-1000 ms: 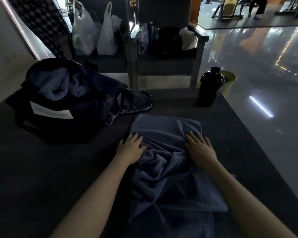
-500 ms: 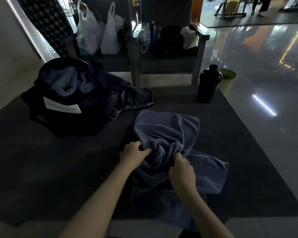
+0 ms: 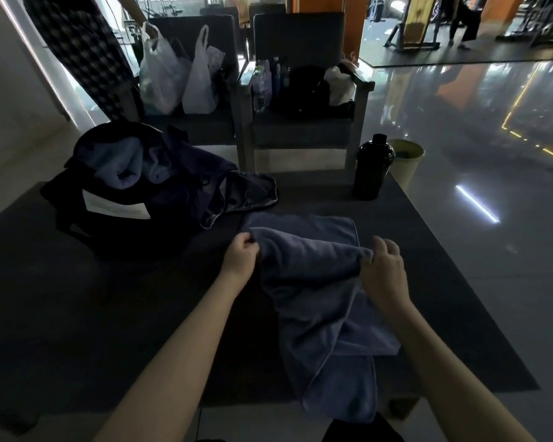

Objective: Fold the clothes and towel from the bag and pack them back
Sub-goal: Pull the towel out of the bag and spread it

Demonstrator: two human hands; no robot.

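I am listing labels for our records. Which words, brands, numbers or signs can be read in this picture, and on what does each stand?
No text can be read.
White label on the dark bag: faint print, too blurred to read.
Bottles on the chair: labels too small to read.

A black cylindrical plastic bottle (image 3: 373,169) is stood well beyond the right hand (image 3: 385,269), a pale yellow round bin (image 3: 409,167) beside it. White plastic bags (image 3: 165,76) are seen beyond the left hand (image 3: 240,258).
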